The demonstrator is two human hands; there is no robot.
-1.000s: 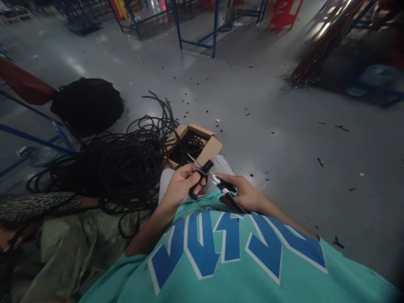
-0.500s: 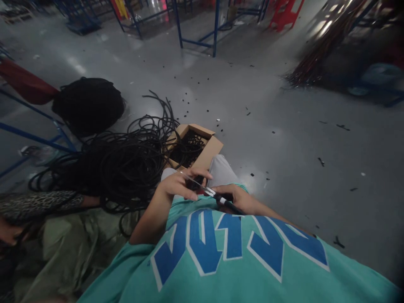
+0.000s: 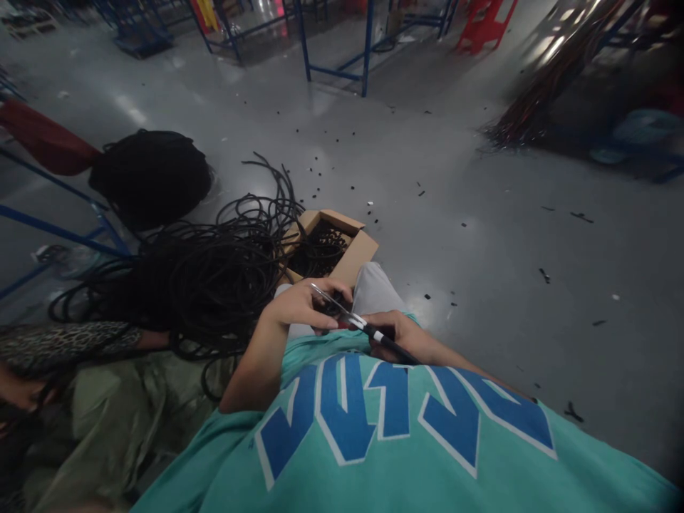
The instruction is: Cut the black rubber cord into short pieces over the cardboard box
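My right hand (image 3: 392, 331) is closed round the dark handle of a thin-bladed metal tool (image 3: 357, 320), which looks like scissors. Its blade points up and left, across the front of my left hand (image 3: 302, 306). The left hand's fingers curve round, with thumb and fingers apart; small dark things show between them, too unclear to tell whether they are held. Just beyond my hands, an open cardboard box (image 3: 355, 258) holds many small black pieces. Left of it lies a heap of black tubing (image 3: 208, 278).
A big black bundle (image 3: 150, 178) stands beyond the heap at the left. Another person's hand (image 3: 24, 392) and patterned sleeve are at the lower left. Blue metal frames (image 3: 336, 71) and a red stool (image 3: 485, 27) stand farther off. Black scraps dot the grey floor (image 3: 481, 263).
My left hand has shifted slightly up and left, and its fingers have curled in more. The tool's blade has tilted a little more upright. The right hand has barely moved.
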